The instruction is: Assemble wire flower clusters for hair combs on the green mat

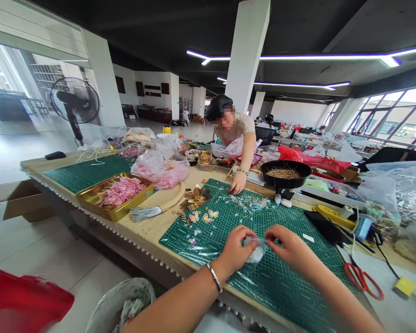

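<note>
Between my two hands hangs a small clear plastic bag (256, 253) with something whitish inside. My left hand (238, 247) pinches its left side, thumb against fingers. At the bag's upper right edge, my right hand (283, 243) has its fingertips closed. Both hands are over the green cutting mat (280, 286). Butterfly-shaped pieces (210, 216) lie on the mat to the left of my hands. Farther back is a scatter of small pale blue pieces (253, 203), where a co-worker's hand (237, 181) reaches down.
A gold tray (116, 212) of pink flowers stands at the left, beside a silver-bristled brush (145, 212). Behind the mat sits a black bowl (286, 173) of thin sticks. Red-handled scissors (363, 281) lie at the right. A bin (102, 305) stands below the table edge.
</note>
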The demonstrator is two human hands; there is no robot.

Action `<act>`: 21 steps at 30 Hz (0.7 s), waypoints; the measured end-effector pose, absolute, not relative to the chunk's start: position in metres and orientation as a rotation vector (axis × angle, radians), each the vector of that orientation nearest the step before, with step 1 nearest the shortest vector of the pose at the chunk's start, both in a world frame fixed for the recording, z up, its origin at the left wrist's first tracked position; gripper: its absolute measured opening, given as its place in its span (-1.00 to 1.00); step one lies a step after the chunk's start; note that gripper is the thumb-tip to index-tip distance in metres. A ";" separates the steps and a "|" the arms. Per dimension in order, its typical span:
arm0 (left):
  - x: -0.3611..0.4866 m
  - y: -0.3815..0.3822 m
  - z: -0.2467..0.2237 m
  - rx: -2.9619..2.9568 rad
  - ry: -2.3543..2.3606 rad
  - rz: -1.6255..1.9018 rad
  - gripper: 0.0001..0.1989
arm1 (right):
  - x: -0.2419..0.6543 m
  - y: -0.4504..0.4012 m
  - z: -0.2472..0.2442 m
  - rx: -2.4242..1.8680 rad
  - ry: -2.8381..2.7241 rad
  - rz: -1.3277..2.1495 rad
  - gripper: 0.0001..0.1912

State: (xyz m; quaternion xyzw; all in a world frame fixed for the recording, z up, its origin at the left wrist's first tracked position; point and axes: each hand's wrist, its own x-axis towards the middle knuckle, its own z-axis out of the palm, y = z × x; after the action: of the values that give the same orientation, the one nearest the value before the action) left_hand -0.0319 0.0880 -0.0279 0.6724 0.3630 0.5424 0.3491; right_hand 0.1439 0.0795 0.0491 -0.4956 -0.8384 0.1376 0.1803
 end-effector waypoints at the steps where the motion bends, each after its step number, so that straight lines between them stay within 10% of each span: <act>1: -0.033 0.088 -0.027 1.772 0.911 1.409 -0.88 | 0.145 0.077 0.047 -1.395 -2.360 0.405 -0.85; 21: -0.043 0.065 -0.003 2.224 1.090 1.176 -0.97 | 0.148 0.043 0.013 -1.333 -2.289 0.205 -0.81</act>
State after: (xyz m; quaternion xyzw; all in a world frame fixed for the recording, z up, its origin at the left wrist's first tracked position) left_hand -0.0432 0.0653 -0.0026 0.7949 0.3896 0.4205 0.1988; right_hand 0.1477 0.0431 0.0130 -0.4869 -0.8365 0.0750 0.2400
